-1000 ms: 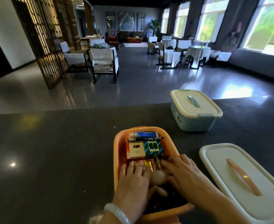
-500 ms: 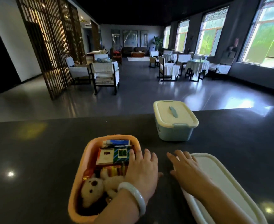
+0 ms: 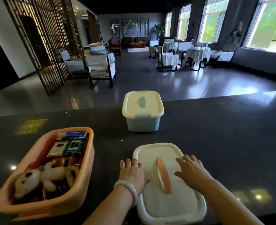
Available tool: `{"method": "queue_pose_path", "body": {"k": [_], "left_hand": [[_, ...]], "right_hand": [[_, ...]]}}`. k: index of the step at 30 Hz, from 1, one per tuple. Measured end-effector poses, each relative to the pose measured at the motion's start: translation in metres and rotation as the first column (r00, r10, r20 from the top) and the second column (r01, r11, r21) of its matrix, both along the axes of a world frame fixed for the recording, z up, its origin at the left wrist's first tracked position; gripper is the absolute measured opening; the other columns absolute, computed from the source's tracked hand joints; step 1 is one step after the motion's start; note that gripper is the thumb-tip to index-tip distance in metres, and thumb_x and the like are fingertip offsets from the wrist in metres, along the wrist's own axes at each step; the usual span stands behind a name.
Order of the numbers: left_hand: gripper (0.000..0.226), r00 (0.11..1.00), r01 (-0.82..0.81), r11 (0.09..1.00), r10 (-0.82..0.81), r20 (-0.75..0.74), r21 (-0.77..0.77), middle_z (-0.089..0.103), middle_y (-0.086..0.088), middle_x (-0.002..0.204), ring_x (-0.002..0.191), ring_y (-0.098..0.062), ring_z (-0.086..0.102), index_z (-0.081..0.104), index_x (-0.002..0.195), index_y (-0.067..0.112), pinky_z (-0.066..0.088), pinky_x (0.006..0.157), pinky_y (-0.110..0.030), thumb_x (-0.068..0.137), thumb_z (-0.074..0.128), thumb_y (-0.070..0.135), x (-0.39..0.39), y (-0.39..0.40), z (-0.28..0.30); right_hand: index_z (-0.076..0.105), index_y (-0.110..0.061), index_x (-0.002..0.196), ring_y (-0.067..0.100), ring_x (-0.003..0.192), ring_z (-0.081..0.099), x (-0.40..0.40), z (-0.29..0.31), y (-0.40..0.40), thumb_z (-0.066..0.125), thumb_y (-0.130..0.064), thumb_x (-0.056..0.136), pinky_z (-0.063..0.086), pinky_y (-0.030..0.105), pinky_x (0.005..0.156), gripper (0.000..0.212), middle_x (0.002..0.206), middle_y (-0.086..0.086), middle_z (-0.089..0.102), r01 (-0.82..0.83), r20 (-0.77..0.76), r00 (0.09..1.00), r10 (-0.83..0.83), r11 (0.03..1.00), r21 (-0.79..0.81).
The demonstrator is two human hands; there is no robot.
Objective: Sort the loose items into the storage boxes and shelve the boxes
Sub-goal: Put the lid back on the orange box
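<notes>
An open orange storage box [image 3: 85, 161] stands at the left of the dark counter [image 3: 231, 135]. It holds small card boxes [image 3: 65, 146], batteries and a white plush bear [image 3: 36, 177]. Its white lid with an orange handle [image 3: 169, 207] lies flat in front of me. My left hand [image 3: 132, 174] rests with straight fingers on the lid's left edge. My right hand [image 3: 192, 172] lies flat on the lid's right side. A blue box with a cream lid [image 3: 143, 111] stands closed farther back.
Beyond the counter's far edge lies a dining room with covered tables and chairs [image 3: 168, 59], a wooden lattice screen [image 3: 49, 46] at the left and windows at the right.
Both hands left the orange box and moved right onto the white lid. My view shifted right, so the orange box now sits at the left.
</notes>
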State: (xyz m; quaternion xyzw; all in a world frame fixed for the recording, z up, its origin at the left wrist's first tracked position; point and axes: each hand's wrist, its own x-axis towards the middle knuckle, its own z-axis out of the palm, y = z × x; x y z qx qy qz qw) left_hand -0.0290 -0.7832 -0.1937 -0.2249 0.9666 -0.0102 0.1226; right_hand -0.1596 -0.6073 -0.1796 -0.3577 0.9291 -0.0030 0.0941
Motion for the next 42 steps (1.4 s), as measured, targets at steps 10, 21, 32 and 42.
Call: {"method": "queue_pose_path", "body": {"k": [10,21,32,42], "left_hand": [[0.111,0.955,-0.293,0.952,0.295,-0.012,0.094,0.008,-0.013,0.161,0.147,-0.033,0.003,0.006,0.153,0.005,0.008,0.117,-0.052,0.078,0.03,0.084,0.004,-0.001,-0.039],[0.079,0.877,-0.37,0.807,0.467,-0.116,0.46,0.01,-0.003,0.158,0.145,-0.03,0.011,0.029,0.148,0.032,0.021,0.117,-0.044,0.082,0.056,0.066,0.007,0.006,-0.022],[0.084,0.821,-0.49,0.82,0.548,-0.159,0.296,-0.003,-0.009,0.16,0.147,-0.034,0.0,0.002,0.154,0.022,0.01,0.117,-0.051,0.092,0.046,0.056,0.009,-0.01,-0.018],[0.094,0.724,-0.536,0.678,0.676,-0.139,0.504,0.016,-0.006,0.158,0.144,-0.029,0.017,0.003,0.153,0.023,0.021,0.116,-0.048,0.086,0.063,0.051,0.033,-0.021,-0.021]], "right_hand": [[0.022,-0.019,0.149,0.026,0.141,0.014,-0.018,-0.044,0.031,0.047,-0.071,0.082,0.016,0.046,0.116,0.089,0.155,0.0,0.017,0.191,0.137,0.974,-0.18,0.979,-0.076],[0.039,-0.034,0.14,0.032,0.143,0.007,-0.011,-0.05,0.027,0.063,-0.062,0.078,0.016,0.052,0.116,0.072,0.156,0.002,0.016,0.332,0.256,0.928,-0.271,0.913,-0.237],[0.023,-0.025,0.15,0.033,0.142,0.012,0.02,-0.051,-0.021,0.056,-0.06,0.084,0.018,0.049,0.116,0.082,0.156,0.004,0.015,0.269,0.223,0.948,-0.228,0.947,-0.174],[0.041,-0.032,0.14,0.031,0.143,0.006,0.032,-0.058,-0.035,0.057,-0.057,0.085,0.014,0.05,0.116,0.063,0.157,0.004,0.013,0.303,0.273,0.934,-0.23,0.916,-0.265]]}}
